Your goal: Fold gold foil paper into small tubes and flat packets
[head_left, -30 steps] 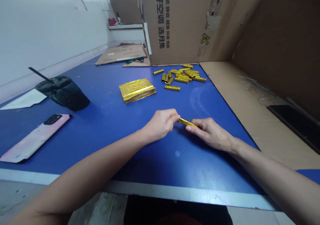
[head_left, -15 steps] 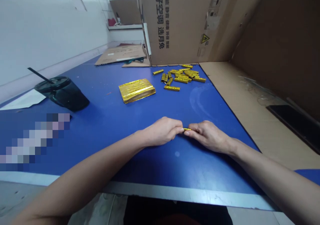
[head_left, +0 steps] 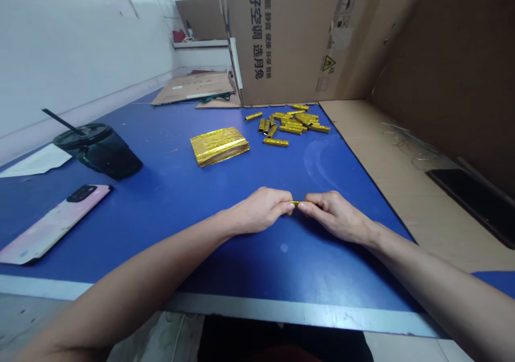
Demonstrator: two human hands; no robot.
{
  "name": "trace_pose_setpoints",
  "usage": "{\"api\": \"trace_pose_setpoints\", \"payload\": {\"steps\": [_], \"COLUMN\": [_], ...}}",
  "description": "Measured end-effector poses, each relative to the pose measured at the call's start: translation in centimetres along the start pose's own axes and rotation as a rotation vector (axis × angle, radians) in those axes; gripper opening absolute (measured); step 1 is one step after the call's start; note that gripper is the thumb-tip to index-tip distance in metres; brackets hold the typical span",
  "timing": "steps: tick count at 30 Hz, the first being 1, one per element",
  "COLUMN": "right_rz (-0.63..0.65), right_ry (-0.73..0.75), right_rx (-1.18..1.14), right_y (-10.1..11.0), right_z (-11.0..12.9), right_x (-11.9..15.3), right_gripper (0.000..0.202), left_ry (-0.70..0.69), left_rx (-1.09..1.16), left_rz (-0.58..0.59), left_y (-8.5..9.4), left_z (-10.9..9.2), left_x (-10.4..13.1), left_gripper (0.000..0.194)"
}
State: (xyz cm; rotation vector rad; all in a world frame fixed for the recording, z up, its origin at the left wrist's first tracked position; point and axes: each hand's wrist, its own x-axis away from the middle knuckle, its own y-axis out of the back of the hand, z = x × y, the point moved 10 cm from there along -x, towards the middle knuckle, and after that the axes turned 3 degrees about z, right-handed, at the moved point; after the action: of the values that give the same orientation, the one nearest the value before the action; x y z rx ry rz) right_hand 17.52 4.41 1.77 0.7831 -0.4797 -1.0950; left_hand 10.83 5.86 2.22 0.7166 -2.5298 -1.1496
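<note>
I pinch a small gold foil roll [head_left: 300, 203] between both hands, just above the blue tabletop [head_left: 225, 190]. My left hand [head_left: 261, 212] closes on its one end, my right hand [head_left: 336, 215] on the other, so both grips are shut on it and only a sliver of gold shows between my fingertips. It looks light, thin and easily crushed, probably a little slick, so I judge the ends the best place to hold it, with gentle pressure. Beyond my grip lies a flat stack of gold foil sheets [head_left: 219, 145], and farther off a loose pile of finished gold rolls [head_left: 292, 123] beside the big cardboard box [head_left: 289, 40]. Well off to my left stand a dark lidded cup with a straw [head_left: 98, 150], its contents hidden, and a phone [head_left: 52, 223].
</note>
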Motion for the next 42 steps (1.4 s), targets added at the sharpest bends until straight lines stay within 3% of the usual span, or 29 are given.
{"api": "trace_pose_setpoints", "payload": {"steps": [4,10,15,25,32,36,42], "right_rz": [-0.035,-0.036,-0.051,-0.036,-0.084,-0.07,-0.055], "right_ry": [-0.01,-0.002,-0.036,-0.082,-0.051,-0.033,-0.086], "right_rx": [-0.065,-0.143,-0.235,-0.25,-0.242,-0.246,-0.302], "right_y": [0.4,0.6,0.8,0.3,0.8,0.7,0.6], "right_z": [-0.1,0.0,-0.6,-1.7,-1.1,-0.7,-1.3], "right_x": [0.1,0.1,0.2,-0.1,0.1,0.2,0.0], "right_gripper": [0.039,0.039,0.04,0.04,0.04,0.04,0.043], "left_ry": [-0.018,0.062,0.078,0.11,0.104,0.078,0.092], "left_rx": [0.023,0.189,0.245,0.265,0.305,0.373,0.4], "left_rz": [-0.053,0.03,-0.028,-0.002,-0.025,0.04,-0.013], "left_y": [0.6,0.4,1.4,0.8,1.0,0.4,0.6], "left_z": [0.0,1.2,1.6,2.1,1.9,1.9,2.1], "left_x": [0.0,-0.1,0.0,-0.2,-0.1,-0.3,-0.3], "left_gripper": [0.024,0.029,0.03,0.031,0.032,0.039,0.028]}}
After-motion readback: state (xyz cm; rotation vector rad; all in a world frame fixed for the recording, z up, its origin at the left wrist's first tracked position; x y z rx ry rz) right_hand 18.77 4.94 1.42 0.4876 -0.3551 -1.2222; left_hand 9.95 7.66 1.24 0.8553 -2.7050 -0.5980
